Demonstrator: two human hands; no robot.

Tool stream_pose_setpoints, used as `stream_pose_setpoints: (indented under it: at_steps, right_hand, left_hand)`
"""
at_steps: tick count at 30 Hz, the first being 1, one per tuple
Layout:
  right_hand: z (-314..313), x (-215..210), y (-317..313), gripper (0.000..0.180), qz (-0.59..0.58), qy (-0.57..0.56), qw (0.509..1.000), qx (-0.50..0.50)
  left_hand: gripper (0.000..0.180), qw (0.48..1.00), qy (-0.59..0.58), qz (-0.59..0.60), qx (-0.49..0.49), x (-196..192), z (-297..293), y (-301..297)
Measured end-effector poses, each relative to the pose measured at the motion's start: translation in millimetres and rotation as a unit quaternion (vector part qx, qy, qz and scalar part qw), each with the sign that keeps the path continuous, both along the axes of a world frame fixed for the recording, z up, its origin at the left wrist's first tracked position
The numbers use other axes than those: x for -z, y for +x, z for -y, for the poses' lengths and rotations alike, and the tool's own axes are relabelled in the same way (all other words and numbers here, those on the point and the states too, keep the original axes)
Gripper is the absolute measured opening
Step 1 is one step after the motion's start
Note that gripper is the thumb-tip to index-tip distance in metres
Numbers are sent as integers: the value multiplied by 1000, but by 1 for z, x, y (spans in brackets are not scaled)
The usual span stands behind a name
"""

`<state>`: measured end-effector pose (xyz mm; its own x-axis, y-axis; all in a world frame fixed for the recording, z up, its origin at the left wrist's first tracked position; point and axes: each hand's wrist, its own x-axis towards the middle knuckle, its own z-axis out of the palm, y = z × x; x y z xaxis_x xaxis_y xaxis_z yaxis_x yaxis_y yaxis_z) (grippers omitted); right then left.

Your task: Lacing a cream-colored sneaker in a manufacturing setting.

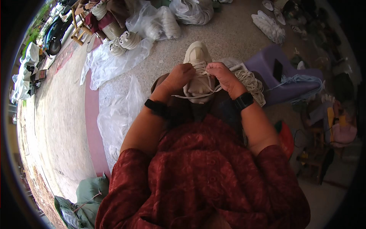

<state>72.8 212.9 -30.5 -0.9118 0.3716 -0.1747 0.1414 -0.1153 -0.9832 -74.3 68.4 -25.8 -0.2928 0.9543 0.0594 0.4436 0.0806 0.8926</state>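
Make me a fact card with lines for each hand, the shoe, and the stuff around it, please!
Left hand: the left hand is at the shoe's left side, fingers curled by the laces; their grip is hidden
Right hand: the right hand has its fingers pinched on the lace
Shoe: beige shoe, toe pointing away from the person
Right of shoe: pale cord bundle, then purple stool with blue strings
Left: clear plastic sheet

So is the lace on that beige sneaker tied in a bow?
No, untied: no bow shows. The shoelace crisscrosses the sneaker, and one loose end trails out below the left hand.
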Motion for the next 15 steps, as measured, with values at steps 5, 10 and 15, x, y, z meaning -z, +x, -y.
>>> stream_pose_setpoints:
  at_steps: [5,10,15]
  right_hand:
    - [-7,6,0,10,47,174,983,16]
    - [-5,19,8,15,-15,359,914,188]
    - [32,6,40,30,-25,352,926,132]
  left_hand:
    - [32,997,-70,-39,22,0,9,-7]
    - [32,993,-89,52,-58,16,23,-19]
    - [41,986,53,109,-112,30,41,0]
